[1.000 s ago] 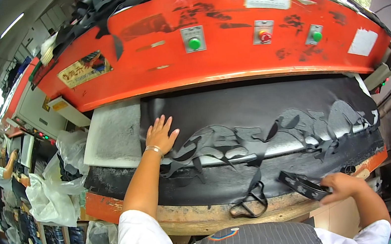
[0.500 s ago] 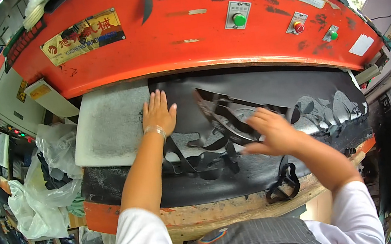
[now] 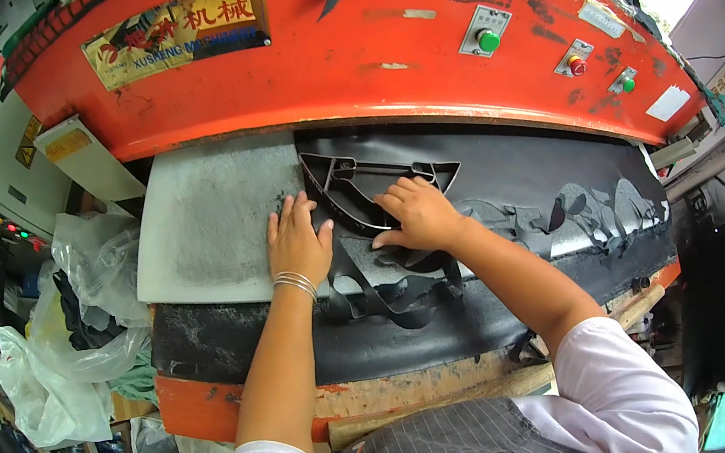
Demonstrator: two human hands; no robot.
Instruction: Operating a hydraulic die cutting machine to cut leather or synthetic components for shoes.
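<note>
A dark metal cutting die [image 3: 343, 170], an open frame with a curved lower side and a straight upper bar, rests on a black sheet [image 3: 547, 154] of leather-like material. My right hand [image 3: 421, 215] has its fingers and thumb closed on the die's lower right part. Beside the die's left end, my left hand [image 3: 298, 245] lies with fingers stretched out at the sheet's left edge, partly on the pale cutting pad [image 3: 205, 230]. Below the die, cut-out strips [image 3: 412, 315] of the black material hang over the pad's front edge.
A red press beam [image 3: 342, 81] spans the far side, with green buttons [image 3: 488, 41] and a red knob [image 3: 578, 64]. More cut scraps [image 3: 578, 210] lie at the right. A smaller black die [image 3: 528, 349] is partly hidden by my right arm. Plastic bags [image 3: 60, 380] stand at the left.
My right hand has moved left with the cutting die, bringing it from mid-sheet to the sheet's left end. My left hand has slid slightly nearer to me and stays spread.
</note>
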